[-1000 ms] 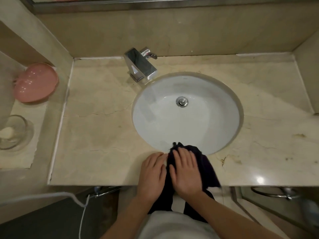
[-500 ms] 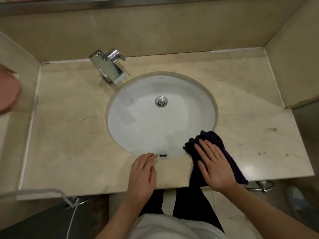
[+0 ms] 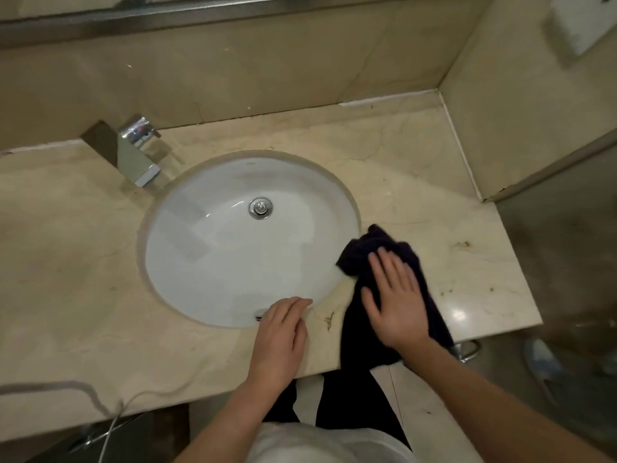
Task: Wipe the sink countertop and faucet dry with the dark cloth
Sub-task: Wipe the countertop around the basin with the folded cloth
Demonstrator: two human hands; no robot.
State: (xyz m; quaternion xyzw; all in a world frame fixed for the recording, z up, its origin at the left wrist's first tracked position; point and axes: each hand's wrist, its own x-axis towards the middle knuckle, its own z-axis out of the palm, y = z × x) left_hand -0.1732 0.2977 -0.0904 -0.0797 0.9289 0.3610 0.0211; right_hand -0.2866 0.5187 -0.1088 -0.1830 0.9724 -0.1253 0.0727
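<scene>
1. Right now the cloth (image 3: pixel 384 259) lies on the counter (image 3: pixel 444 202), just right of the basin (image 3: pixel 233 259); its far tip touches the basin's rim.
2. Its long axis runs from that rim toward the person, and its near end hangs over the counter's front edge.
3. Flat on the cloth, the right hand (image 3: pixel 395 300) presses down with fingers straight and spread, gripping nothing.
4. Beside the cloth, the left hand (image 3: pixel 282 339) rests on the counter at the basin's near rim, fingers relaxed and together, holding nothing; bare stone lies between it and the cloth.
5. Open counter stretches right of the cloth to the side edge and back to the wall corner; it carries a few brown stains.
6. Left of the basin, a wide bare stretch runs out to the frame's edge.
7. At the back left, well apart from the cloth, the faucet (image 3: pixel 133 155) points its spout toward the basin.
</scene>
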